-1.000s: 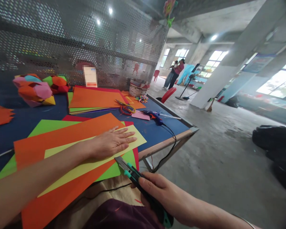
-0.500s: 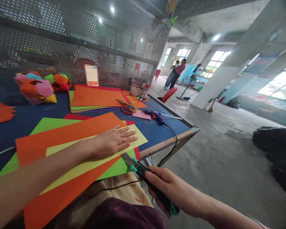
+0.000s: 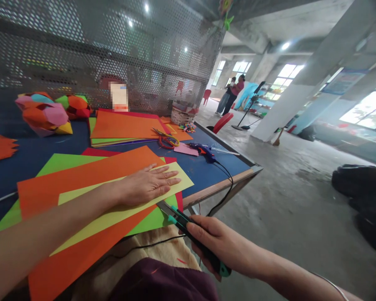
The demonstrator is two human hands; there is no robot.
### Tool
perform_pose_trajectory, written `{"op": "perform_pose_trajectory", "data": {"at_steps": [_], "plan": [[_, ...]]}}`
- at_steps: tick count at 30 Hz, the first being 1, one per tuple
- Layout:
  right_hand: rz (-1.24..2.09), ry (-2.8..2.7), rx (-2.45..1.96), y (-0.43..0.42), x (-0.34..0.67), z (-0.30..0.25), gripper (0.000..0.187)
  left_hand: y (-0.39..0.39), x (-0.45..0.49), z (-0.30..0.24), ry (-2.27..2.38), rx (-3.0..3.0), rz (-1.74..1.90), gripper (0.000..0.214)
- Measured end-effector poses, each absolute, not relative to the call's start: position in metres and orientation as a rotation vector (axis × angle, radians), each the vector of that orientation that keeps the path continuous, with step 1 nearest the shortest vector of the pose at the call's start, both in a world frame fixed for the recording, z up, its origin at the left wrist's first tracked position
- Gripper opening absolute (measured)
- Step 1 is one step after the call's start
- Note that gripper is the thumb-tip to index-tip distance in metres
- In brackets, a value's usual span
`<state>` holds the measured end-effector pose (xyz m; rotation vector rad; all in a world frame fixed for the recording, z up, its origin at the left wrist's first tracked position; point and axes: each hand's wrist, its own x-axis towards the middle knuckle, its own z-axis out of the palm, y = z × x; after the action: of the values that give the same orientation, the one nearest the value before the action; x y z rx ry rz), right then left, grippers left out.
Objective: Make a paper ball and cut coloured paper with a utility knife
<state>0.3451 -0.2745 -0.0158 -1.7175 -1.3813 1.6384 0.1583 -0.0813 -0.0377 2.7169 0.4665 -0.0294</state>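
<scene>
Blue surface (image 3: 219, 173), overlapping coloured paper (image 3: 81, 171) along near edge. Left hand (image 3: 146, 186) flat, fingers slightly spread, on topmost yellow sheet (image 3: 108, 219). Right hand (image 3: 211, 238) wrapped around cutter (image 3: 181, 222); blade tip by sheet's near edge, contact unclear.

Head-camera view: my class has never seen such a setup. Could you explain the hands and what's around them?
No machine here: a person works bare-handed, seen from a camera worn on the head, looking forward and down. The left hand lies flat on a yellow sheet over an orange sheet and a green sheet. The right hand holds a cutter knife, its blade close to the yellow sheet's edge. Farther back on the blue table are stacked paper, scissors, a glue gun and faceted paper balls.
</scene>
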Motion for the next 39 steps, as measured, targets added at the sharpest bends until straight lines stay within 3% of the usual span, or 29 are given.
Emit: {"op": "perform_pose_trajectory", "data": {"at_steps": [39], "plan": [[1.735, -1.285, -1.621, -0.2772, 0.3379, -0.0217, 0.052, -0.0825, 0.159, -0.0361, 0.499, 2.734, -0.061, 0.05]]}}
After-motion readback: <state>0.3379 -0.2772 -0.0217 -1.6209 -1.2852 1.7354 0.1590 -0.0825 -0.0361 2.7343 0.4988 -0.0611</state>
